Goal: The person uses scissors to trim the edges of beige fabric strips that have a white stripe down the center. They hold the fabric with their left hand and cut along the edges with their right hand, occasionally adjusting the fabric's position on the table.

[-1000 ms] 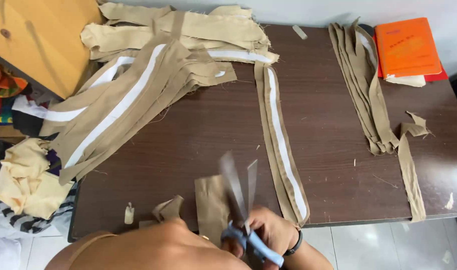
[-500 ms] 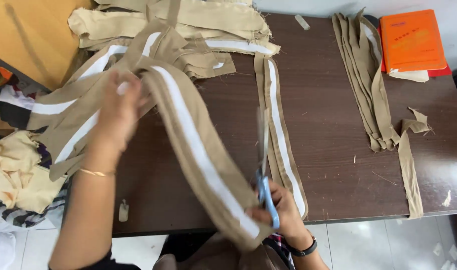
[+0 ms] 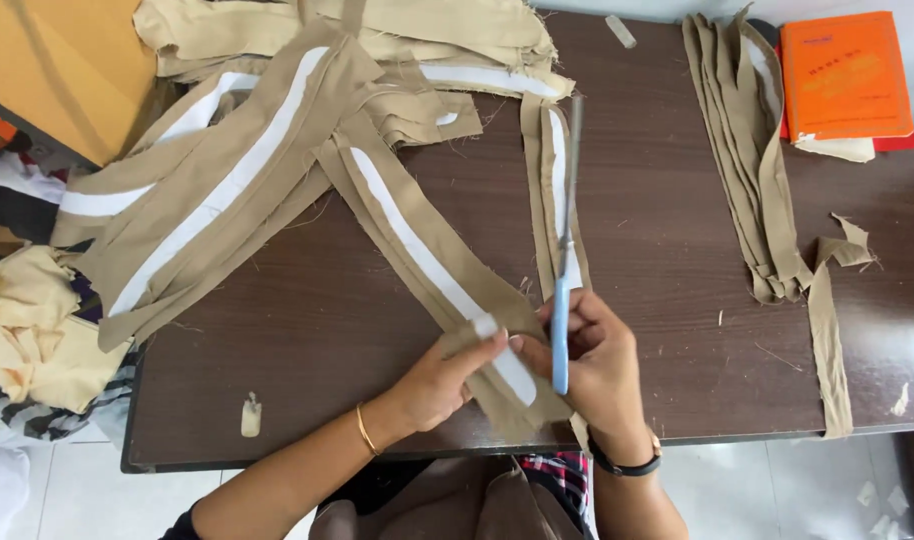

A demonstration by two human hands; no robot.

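The left hand (image 3: pixel 439 380) pinches the near end of one tan fabric strip (image 3: pixel 427 262) with a white stripe, its grip clamped on the cloth. Just right of it, the right hand (image 3: pixel 599 360) grips one pair of blue-handled scissors (image 3: pixel 565 250), blades pointing away over the table (image 3: pixel 657 200). One orange book (image 3: pixel 845 75) lies far right.

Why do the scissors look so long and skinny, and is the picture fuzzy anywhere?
In the head view, the scissors are seen edge-on and point away, so they look thin. The picture is mostly sharp; soft, even light falls on the brown table, with only a faint sheen and weak shadows.
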